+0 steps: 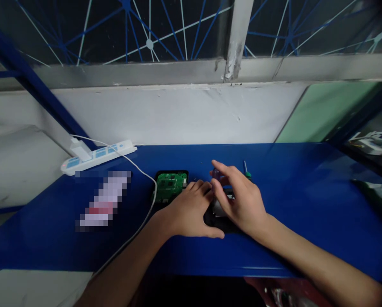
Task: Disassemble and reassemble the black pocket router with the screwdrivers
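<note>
My left hand lies across the left side of a black plastic casing, its thumb along the near edge and its fingers bent at the far side. Above that casing, my right hand pinches a small translucent purplish rounded piece between thumb and fingers; its lower end is hidden. A pale part shows inside the casing, mostly covered by the right hand. Left of my hands, a green circuit board sits in a black shell. A screwdriver with a green handle lies beyond my right hand.
A white power strip with a plugged-in adapter stands at the back left of the blue table. Its white cable runs past the board toward me. A blurred-out flat object lies left. A wall closes the back.
</note>
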A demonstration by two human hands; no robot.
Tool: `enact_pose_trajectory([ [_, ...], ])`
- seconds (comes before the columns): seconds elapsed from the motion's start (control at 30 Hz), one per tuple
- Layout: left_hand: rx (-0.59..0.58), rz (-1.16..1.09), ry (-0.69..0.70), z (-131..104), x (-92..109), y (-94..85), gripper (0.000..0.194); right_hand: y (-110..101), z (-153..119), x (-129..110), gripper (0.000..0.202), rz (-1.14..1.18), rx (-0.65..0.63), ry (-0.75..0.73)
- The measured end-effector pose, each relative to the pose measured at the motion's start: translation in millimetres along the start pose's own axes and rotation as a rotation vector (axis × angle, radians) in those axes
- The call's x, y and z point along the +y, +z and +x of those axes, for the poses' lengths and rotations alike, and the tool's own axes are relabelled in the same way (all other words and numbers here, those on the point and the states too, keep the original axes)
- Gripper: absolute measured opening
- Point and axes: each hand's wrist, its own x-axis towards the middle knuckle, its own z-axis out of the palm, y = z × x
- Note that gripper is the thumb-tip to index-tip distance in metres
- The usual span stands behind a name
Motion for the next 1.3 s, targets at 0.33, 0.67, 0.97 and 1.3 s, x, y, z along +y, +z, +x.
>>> enact_pose_trajectory([
  [0.33,-0.018,0.052,-0.026,-1,1,-2.1,0.082,-3,4,26,0.056,0.254,0.039,0.129],
  [0.67,-0.051,0.037,-0.033,-3,-2,-3.5,0.089,-33,19,120,0.039,-0.494,-0.106,0.557],
  [0.97,-0.099,0.026,-0.065,-1,0,-6.6,0.089,-35,10,129,0.040,-0.680,-0.258,0.732],
  [1.3,-0.117,0.001,-0.079,-7,18,-7.1,0.078,-35,10,129,0.044,-0.716,-0.269,0.759],
])
